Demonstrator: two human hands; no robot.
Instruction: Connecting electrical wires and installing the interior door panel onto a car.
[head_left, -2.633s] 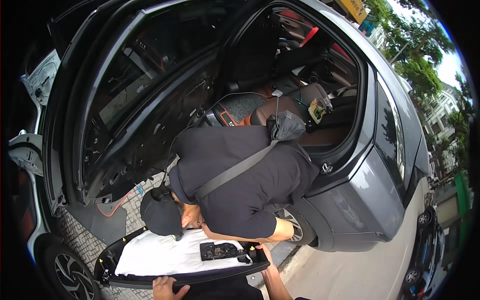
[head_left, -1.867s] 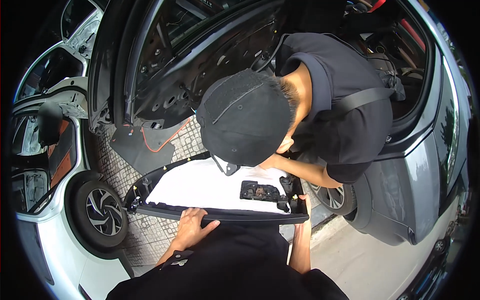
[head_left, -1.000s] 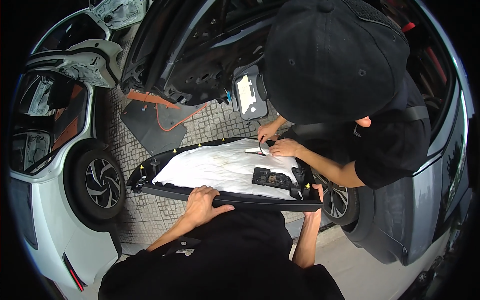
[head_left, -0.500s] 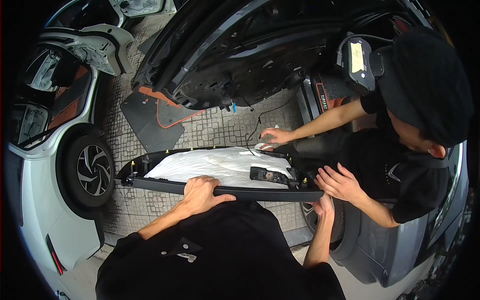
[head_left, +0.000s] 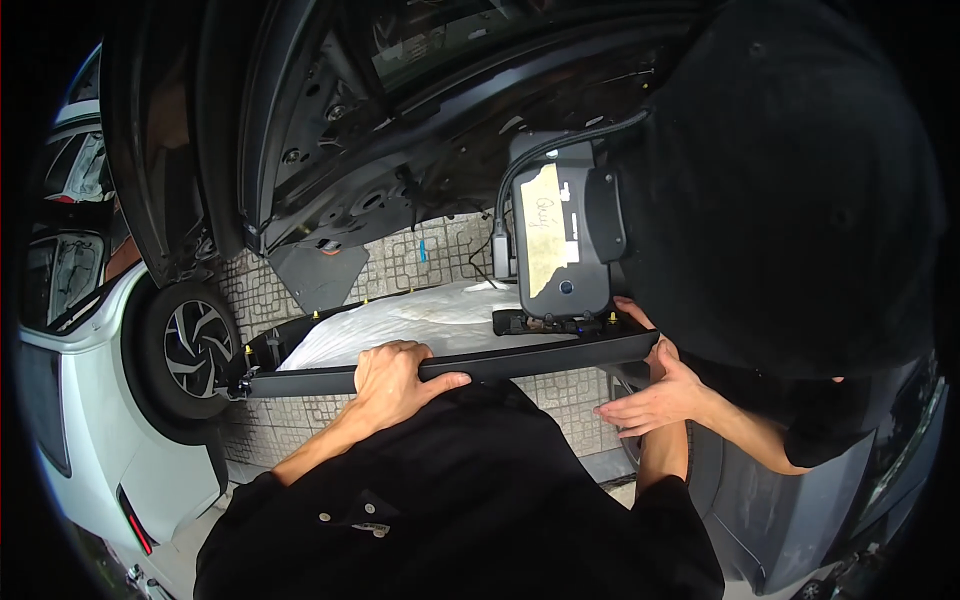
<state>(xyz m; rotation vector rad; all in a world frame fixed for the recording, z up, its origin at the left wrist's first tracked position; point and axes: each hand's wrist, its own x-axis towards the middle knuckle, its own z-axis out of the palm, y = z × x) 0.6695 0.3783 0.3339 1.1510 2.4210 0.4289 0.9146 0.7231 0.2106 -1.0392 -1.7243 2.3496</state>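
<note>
The left hand (head_left: pixel 392 378) comes up from the lower left with the forearm slanting toward the middle, its fingers curled over the long near edge of a black door panel (head_left: pixel 520 358) and its thumb stretched along the front face, pointing right; the grip is firm. The right forearm rises steeply at the right, and the right hand (head_left: pixel 637 314) is wrapped around the panel's right end, fingers on top, though much of it is hidden behind a co-worker's hand (head_left: pixel 655 398), which is spread with its fingers pointing left.

The door panel is held across the front of the wearer's black shirt (head_left: pixel 450 480), above the paved ground (head_left: pixel 455 245), with its right end a little higher in view than its left. It is long and curved along the far side, with white, wrinkled padding (head_left: pixel 385 328) laid over its back, yellow clips (head_left: pixel 315 315) along the rim and a black fitting (head_left: pixel 515 322) near the right end. A dark box (head_left: pixel 595 235) with a cable hangs in front of part of it.
</note>
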